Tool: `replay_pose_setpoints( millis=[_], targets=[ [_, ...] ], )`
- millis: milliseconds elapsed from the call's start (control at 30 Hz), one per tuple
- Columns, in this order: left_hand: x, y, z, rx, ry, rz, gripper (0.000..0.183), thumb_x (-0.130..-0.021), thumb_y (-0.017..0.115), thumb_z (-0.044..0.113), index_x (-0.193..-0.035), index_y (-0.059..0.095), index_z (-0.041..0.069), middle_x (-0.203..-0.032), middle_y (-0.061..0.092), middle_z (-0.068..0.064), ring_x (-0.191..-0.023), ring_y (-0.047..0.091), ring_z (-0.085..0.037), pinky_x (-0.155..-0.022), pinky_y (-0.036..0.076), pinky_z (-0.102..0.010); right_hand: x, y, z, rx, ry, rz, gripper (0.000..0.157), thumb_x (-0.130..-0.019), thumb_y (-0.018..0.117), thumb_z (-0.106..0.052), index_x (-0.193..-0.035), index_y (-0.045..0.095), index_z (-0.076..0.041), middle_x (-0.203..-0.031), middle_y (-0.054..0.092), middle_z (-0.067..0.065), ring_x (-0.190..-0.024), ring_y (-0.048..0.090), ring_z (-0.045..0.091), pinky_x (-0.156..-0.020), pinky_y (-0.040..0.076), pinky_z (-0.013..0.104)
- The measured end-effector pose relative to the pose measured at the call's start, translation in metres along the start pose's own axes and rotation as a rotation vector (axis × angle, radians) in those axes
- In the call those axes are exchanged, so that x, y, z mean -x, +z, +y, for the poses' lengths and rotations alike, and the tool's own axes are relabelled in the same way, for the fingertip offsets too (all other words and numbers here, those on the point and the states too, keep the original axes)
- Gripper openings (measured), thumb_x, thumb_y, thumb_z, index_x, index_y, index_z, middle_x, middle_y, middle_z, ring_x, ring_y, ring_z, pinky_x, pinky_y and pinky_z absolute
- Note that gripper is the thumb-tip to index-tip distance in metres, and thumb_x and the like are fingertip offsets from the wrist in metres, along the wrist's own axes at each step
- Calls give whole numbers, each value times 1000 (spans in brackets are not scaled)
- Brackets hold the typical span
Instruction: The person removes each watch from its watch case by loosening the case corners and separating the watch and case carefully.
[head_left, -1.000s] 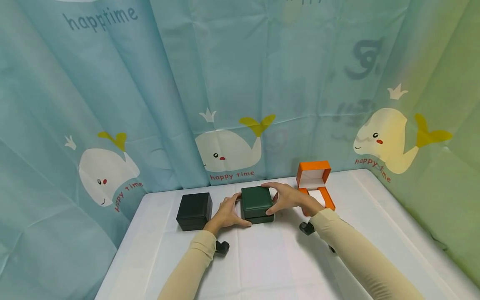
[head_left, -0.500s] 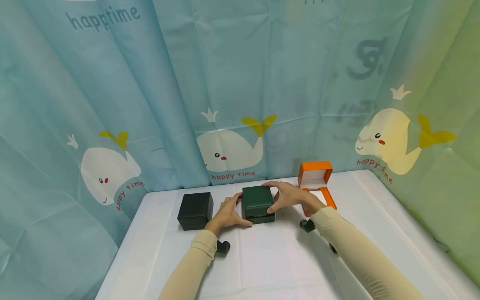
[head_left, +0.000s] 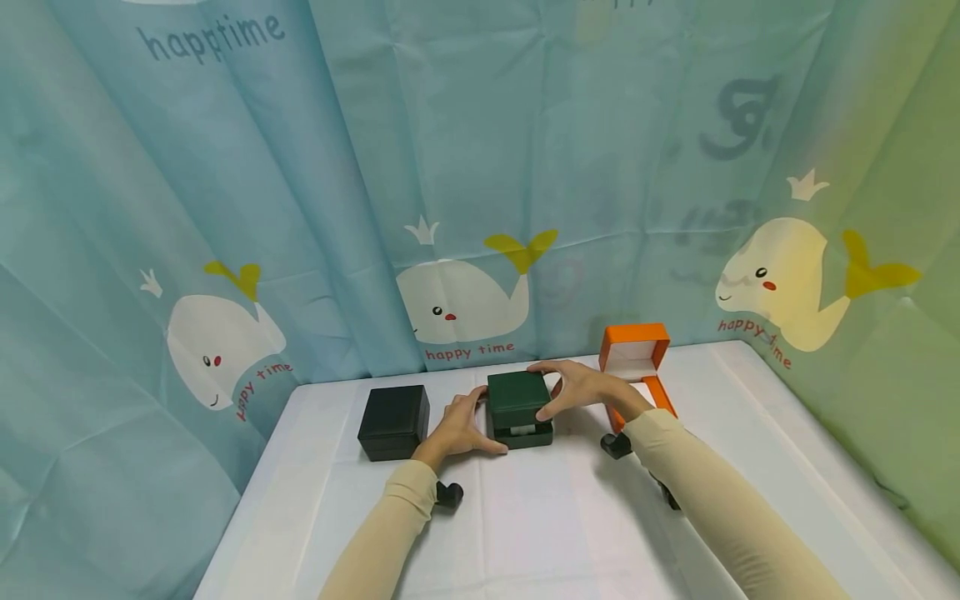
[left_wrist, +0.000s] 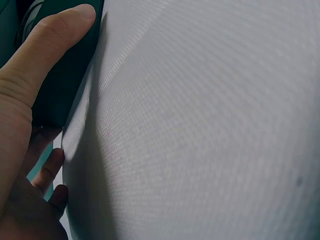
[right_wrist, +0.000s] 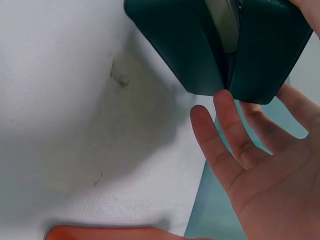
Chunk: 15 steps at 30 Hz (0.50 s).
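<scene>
The left hand (head_left: 457, 427) curls about the left side of the green box (head_left: 519, 408), its thumb along the front of the base (head_left: 534, 439); the right hand (head_left: 577, 390) reaches in from the right and pinches the lid (head_left: 517, 390), thumb at the front corner, fingers toward the far side; in the right wrist view some of those fingers fan out near the seam, and I cannot tell which of them touch. The box sits between the two hands, so neither is nearer; seen from above it looks about square, with no clear long axis; what matters is the gap, which opens at the front, toward the person, and shows a pale insert (head_left: 523, 430), so the hinge is presumably at the far side. Farther out, a closed black box (head_left: 393, 421) stands left of the left hand; an orange box (head_left: 634, 335) with its lid upright lies partly behind the right wrist; all three rest on the white-covered bench (head_left: 525, 533), before a whale-printed curtain (head_left: 465, 125).
</scene>
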<state>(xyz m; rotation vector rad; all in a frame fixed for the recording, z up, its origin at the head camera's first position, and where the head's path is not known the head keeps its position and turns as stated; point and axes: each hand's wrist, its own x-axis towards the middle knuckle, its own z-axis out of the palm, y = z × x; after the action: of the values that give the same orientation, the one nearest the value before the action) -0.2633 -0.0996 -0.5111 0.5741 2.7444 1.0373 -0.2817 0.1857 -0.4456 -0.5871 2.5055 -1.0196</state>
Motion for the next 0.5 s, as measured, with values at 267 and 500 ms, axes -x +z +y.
replay_pose_setpoints(
  millis=[267,500],
  targets=[
    [0,-2,-1,-4,-4,-2,122,-63,98,45,-161,32,13,-144,48,-17,-130,46,-35,-109,41,-55,-3,-2,0,-33,-1,-10,98,-74,91,-42,-157,44,-17,-153,45,16,-98,65,19,-94,52,46],
    [0,0,-2,-7,6,-4,123,-63,98,46,-161,32,13,-145,48,-16,-130,45,-35,-109,41,-55,-7,-3,10,-80,-10,8,90,-78,87,-48,-154,48,-20,-155,45,19,-124,58,31,-106,43,57]
  ],
)
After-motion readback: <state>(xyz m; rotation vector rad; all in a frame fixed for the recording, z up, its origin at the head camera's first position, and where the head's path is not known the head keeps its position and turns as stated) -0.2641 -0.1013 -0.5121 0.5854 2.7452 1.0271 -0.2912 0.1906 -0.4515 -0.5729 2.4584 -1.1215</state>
